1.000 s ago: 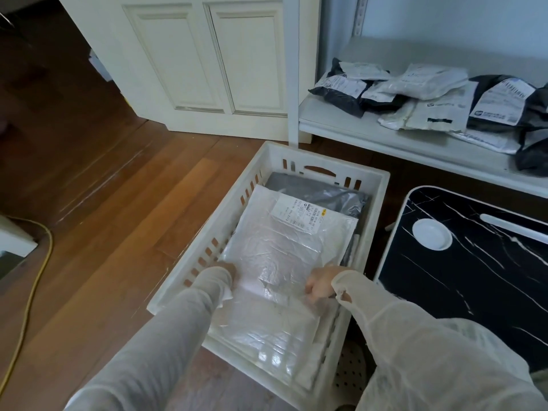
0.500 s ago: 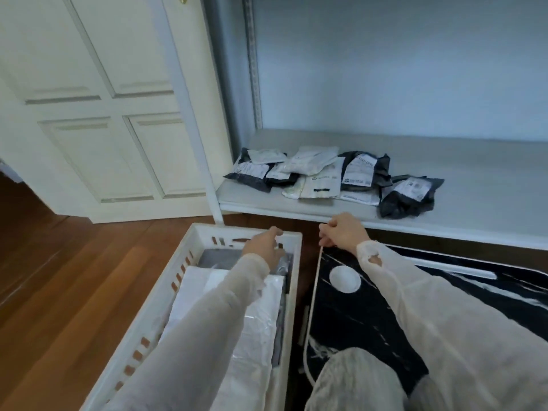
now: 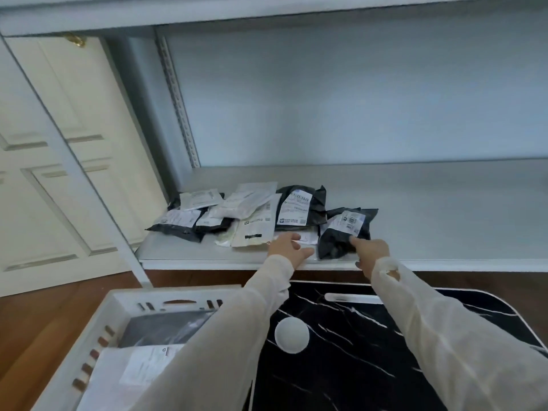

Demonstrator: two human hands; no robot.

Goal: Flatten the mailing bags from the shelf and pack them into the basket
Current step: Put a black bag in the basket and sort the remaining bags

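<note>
Mailing bags (image 3: 252,215) on white shelf (image 3: 444,203)

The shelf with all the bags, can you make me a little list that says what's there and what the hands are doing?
shelf: white, holds a pile of mailing bags
black bag: nearest the front edge, crumpled, white label on top
right hand: fingers on the black bag, grip unclear
left hand: open, reaching beside the black bag
basket: white, on the floor, bags already flat inside

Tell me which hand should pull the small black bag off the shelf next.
Right. The right hand already touches the small black bag at the shelf edge; the left hand hovers open beside it.
</note>
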